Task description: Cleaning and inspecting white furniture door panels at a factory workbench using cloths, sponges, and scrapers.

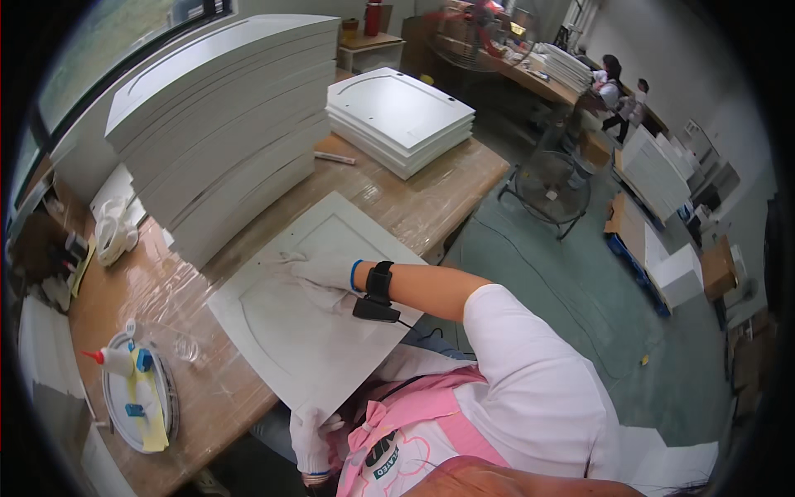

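Observation:
A white cabinet door panel (298, 331) with a routed arched frame lies on the wooden table, its near corner toward my body. My right hand (319, 272), in a white glove with a blue cuff, rests flat on the panel's face, fingers stretched toward the upper left. My left hand (310, 431), also gloved, is at the panel's near corner with its fingers curled against the edge; part of them is hidden. A black strap with a small device (377, 294) sits on my right wrist.
A tall stack of white panels (240, 141) stands behind the panel, a shorter stack (402, 116) to its right. At left, a round lid (170, 406) carries a red-tipped bottle (116, 360) and blue blocks. A floor fan (551, 195) stands right; people are farther back.

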Demonstrator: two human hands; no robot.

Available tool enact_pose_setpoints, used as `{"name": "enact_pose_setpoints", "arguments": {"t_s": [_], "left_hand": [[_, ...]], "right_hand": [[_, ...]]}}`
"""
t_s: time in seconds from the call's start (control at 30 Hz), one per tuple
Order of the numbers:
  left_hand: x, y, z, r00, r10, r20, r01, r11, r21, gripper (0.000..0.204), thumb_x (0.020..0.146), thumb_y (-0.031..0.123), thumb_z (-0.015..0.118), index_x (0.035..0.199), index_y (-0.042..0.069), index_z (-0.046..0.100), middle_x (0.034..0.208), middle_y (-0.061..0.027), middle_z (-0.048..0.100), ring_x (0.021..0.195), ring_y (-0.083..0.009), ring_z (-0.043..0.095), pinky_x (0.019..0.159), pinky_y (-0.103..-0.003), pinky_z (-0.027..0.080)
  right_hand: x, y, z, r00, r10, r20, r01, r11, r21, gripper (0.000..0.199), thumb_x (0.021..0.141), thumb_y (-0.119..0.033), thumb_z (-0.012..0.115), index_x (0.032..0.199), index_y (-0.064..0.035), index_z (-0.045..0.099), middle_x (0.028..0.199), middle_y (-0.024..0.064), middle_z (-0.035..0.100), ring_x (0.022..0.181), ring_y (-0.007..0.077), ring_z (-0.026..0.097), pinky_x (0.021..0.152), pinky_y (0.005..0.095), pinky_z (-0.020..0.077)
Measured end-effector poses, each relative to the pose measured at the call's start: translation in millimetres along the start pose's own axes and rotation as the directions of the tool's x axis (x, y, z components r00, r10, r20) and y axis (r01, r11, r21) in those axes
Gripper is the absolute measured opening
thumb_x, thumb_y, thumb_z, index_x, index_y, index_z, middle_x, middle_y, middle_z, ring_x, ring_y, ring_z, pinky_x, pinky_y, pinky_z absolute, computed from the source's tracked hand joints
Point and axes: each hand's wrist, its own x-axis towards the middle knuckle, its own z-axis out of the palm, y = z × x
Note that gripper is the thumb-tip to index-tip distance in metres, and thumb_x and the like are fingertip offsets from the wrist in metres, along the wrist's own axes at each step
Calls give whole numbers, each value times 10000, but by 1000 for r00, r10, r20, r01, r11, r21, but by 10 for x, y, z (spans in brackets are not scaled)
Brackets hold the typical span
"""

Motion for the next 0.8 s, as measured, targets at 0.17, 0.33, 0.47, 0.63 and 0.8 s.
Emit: {"name": "enact_pose_setpoints", "arguments": {"t_s": [0.17, 0.33, 0.47, 0.63, 0.8], "left_hand": [[55, 163, 331, 995, -52, -84, 62, 991, 120, 346, 948, 184, 583, 1226, -2, 496, 876, -134, 660, 668, -211, 677, 598, -333, 603], [-145, 287, 270, 986, -142, -83, 153, 977, 148, 318, 963, 242, 572, 1161, 5, 496, 772, -105, 640, 571, -156, 620, 523, -282, 549], [-166, 344, 333, 975, -201, -99, 220, 945, 244, 314, 974, 310, 560, 1107, 29, 515, 674, -59, 603, 518, -127, 573, 462, -265, 492], [-188, 304, 307, 977, -193, -89, 206, 962, 181, 274, 963, 303, 580, 1077, 56, 548, 622, 1, 539, 475, -74, 466, 430, -234, 405], [-117, 314, 335, 978, -209, -16, 209, 969, 132, 290, 961, 310, 574, 1111, 62, 569, 629, 18, 541, 488, -65, 470, 451, -226, 415]], "right_hand": [[264, 114, -23, 987, -126, -101, 148, 955, 257, 562, 899, -404, 579, 1355, -77, 555, 1211, 158, 661, 1101, 250, 628, 900, 336, 487], [510, -615, 588, 927, -370, -61, 319, 863, -391, 354, 902, -321, 577, 1137, -63, 636, 1170, 214, 617, 1100, 368, 584, 920, 426, 471], [558, -809, 998, 882, -471, -4, 392, 738, -550, 275, 899, -269, 581, 1075, -65, 638, 1117, 203, 600, 1046, 392, 580, 889, 456, 472], [-165, -563, 1562, 681, -653, 332, 684, 404, -607, 147, 909, -197, 585, 990, -96, 653, 1061, 109, 656, 933, 313, 645, 773, 408, 533], [739, -868, 1356, 725, -681, 99, 584, 534, -611, 148, 952, -226, 549, 919, -117, 644, 1019, 103, 633, 914, 303, 622, 778, 425, 509]]}}
